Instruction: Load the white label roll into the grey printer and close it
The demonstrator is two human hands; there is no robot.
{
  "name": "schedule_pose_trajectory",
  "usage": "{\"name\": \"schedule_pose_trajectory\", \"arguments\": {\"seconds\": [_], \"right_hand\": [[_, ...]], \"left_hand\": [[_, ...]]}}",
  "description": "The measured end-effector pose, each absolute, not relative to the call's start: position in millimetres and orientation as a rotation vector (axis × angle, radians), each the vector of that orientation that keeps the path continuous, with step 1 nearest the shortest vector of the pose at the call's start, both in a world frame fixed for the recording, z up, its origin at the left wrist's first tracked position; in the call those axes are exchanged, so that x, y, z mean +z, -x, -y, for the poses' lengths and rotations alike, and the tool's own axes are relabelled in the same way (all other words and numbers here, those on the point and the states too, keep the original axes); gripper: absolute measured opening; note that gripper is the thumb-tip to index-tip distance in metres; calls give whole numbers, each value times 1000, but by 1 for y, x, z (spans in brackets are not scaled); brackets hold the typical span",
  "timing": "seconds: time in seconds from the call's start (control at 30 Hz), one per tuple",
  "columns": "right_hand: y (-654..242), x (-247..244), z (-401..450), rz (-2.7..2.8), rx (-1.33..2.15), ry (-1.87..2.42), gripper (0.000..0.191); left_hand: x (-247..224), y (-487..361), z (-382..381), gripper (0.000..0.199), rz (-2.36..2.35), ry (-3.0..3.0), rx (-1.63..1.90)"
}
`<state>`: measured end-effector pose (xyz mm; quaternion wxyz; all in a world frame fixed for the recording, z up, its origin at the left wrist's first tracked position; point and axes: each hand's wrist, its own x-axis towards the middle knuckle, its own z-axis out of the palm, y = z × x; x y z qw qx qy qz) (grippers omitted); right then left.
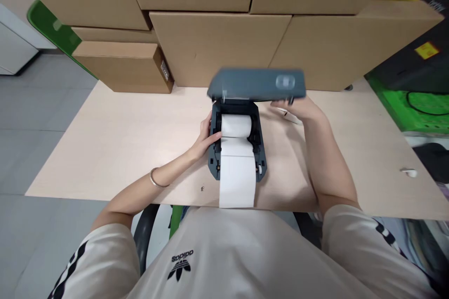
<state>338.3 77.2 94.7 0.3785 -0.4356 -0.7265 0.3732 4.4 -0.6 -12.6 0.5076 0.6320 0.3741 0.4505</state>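
A dark grey label printer (261,149) stands on the table with its lid (256,85) raised; the lid is blurred. Inside lies a white paper roll (236,126), and its strip (237,180) runs out over the front to the table's near edge. My left hand (206,138) grips the printer's left side, thumb over the rim beside the roll. My right hand (296,106) is at the right end of the raised lid, its fingers partly hidden beneath it. A small white object (290,117) lies just under that hand.
Cardboard boxes (224,46) are stacked along the table's back edge, with a smaller box (122,67) at the back left. On the right side of the table (140,149) lies a small white item (409,173). A green crate (396,107) stands beyond the right edge.
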Motion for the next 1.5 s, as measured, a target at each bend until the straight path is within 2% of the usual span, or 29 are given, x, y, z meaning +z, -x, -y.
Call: {"name": "schedule_pose_trajectory", "arguments": {"seconds": [0.03, 0.1, 0.23, 0.33, 0.47, 0.6, 0.63, 0.7, 0.77, 0.83, 0.97, 1.1, 1.33, 1.5], "right_hand": [[-332, 91, -77, 1802, 920, 1139, 76], [-317, 84, -78, 1706, 856, 1195, 70], [-295, 69, -81, 1537, 819, 1242, 79], [-294, 70, -79, 1582, 707, 1278, 76], [-296, 92, -59, 1649, 277, 1455, 58], [-277, 109, -29, 2180, 238, 1355, 34], [-270, 108, -23, 2344, 246, 1279, 36], [-258, 102, -17, 2562, 219, 1176, 53], [-251, 93, -17, 2637, 181, 1161, 72], [-248, 86, -21, 2641, 181, 1167, 78], [-249, 85, -34, 2635, 193, 1132, 70], [-254, 106, -32, 2560, 198, 1086, 64], [-308, 169, -1, 2300, 452, 1285, 70], [-360, 170, -15, 2274, 432, 1513, 71]], "left_hand": [[-11, -4, 2, 87, -909, -1498, 1067], [-8, -2, 3, 92, -922, -1451, 1047], [-8, -2, 3, 89, -970, -1462, 1074], [-10, -4, 3, 87, -1006, -1502, 1108], [-12, -6, 3, 87, -1005, -1506, 1148], [-10, -7, 4, 89, -979, -1462, 1157], [-10, -7, 4, 89, -978, -1456, 1156], [-8, -8, 4, 91, -975, -1445, 1157], [-6, -8, 4, 91, -970, -1436, 1165], [-5, -9, 5, 91, -980, -1433, 1174], [-1, -10, 5, 89, -1000, -1443, 1174], [-2, -10, 4, 88, -986, -1454, 1193], [-12, -9, 1, 83, -929, -1462, 1209], [-16, -7, 0, 78, -926, -1476, 1200]]}}
